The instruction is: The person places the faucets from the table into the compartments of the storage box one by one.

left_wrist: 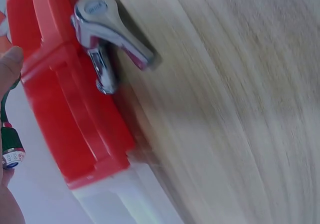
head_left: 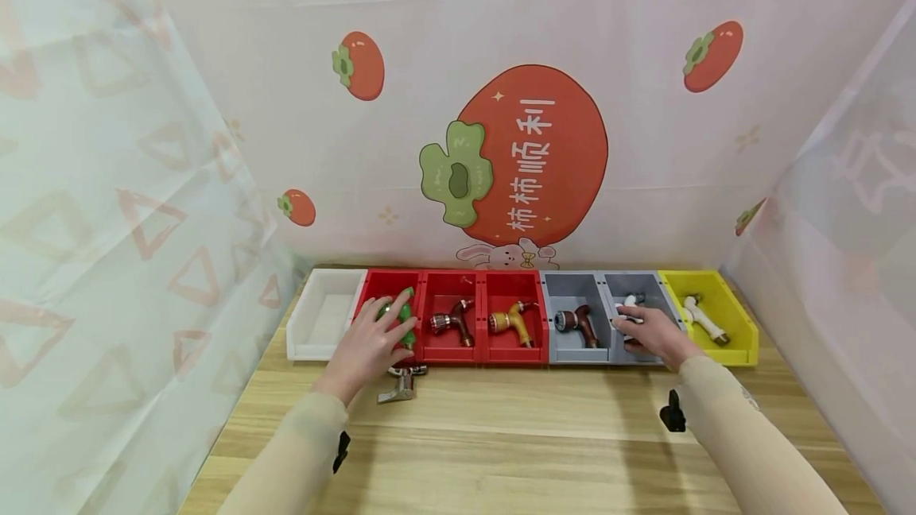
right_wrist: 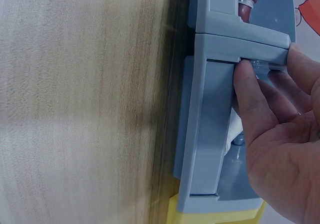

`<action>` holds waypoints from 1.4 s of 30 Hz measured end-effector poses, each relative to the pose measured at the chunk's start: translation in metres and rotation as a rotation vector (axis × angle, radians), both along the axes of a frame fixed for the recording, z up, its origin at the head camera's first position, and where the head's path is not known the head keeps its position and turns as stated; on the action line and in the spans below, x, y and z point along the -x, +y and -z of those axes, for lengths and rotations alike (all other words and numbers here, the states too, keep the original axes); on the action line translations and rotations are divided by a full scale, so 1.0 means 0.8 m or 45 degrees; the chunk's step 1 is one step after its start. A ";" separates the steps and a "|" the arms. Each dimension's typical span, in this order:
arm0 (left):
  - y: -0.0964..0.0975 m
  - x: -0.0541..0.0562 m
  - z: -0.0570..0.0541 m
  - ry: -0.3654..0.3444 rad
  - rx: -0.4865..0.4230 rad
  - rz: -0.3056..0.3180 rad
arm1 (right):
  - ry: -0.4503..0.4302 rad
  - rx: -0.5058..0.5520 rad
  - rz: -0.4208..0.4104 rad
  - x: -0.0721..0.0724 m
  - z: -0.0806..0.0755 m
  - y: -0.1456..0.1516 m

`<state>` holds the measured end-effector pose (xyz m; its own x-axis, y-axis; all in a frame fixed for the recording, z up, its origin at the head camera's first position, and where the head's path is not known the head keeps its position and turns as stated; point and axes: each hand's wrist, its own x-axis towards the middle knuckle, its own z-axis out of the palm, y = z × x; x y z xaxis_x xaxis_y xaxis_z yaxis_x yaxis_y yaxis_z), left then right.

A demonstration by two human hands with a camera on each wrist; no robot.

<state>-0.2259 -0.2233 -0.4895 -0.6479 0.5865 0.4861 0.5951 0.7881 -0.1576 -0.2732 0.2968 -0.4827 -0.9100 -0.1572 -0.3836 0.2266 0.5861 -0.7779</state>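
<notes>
My left hand (head_left: 372, 340) is over the leftmost red bin (head_left: 362, 304), its fingers curled round a green faucet (head_left: 406, 316). In the left wrist view the green faucet's chrome-ringed end (left_wrist: 12, 151) shows beside the thumb, with most of it hidden. My right hand (head_left: 647, 330) reaches into the right grey bin (head_left: 665, 300), over a white faucet (head_left: 631, 300). In the right wrist view its fingers are spread and gently bent near the bin divider (right_wrist: 245, 46), while part of the white faucet (right_wrist: 233, 129) lies below the palm.
A chrome faucet (head_left: 404, 384) lies on the wooden table (head_left: 515, 435) before the red bins. Other bins hold a dark brown faucet (head_left: 452, 323), an amber faucet (head_left: 514, 322), a reddish-brown faucet (head_left: 580, 324) and another white faucet (head_left: 704, 318). A white bin (head_left: 306, 316) stands far left.
</notes>
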 end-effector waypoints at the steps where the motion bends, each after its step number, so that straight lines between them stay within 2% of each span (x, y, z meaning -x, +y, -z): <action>1: -0.002 0.002 0.001 0.004 0.001 -0.003 | 0.002 -0.001 0.000 0.000 0.000 0.000; 15: -0.017 0.022 0.013 0.021 0.012 -0.035 | -0.001 -0.014 0.004 0.000 -0.002 -0.001; 29: -0.018 0.026 0.021 -0.074 0.001 -0.099 | -0.003 0.000 0.003 0.003 -0.001 -0.001; 35: -0.020 0.027 0.021 -0.160 0.014 -0.141 | 0.006 -0.012 0.002 0.002 -0.001 -0.001; 42: -0.021 0.030 0.025 -0.195 0.017 -0.145 | 0.003 -0.004 0.020 0.001 0.000 0.001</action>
<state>-0.2498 -0.2401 -0.5099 -0.7763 0.5108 0.3694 0.5201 0.8501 -0.0826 -0.2737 0.2974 -0.4824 -0.9131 -0.1421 -0.3821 0.2340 0.5849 -0.7767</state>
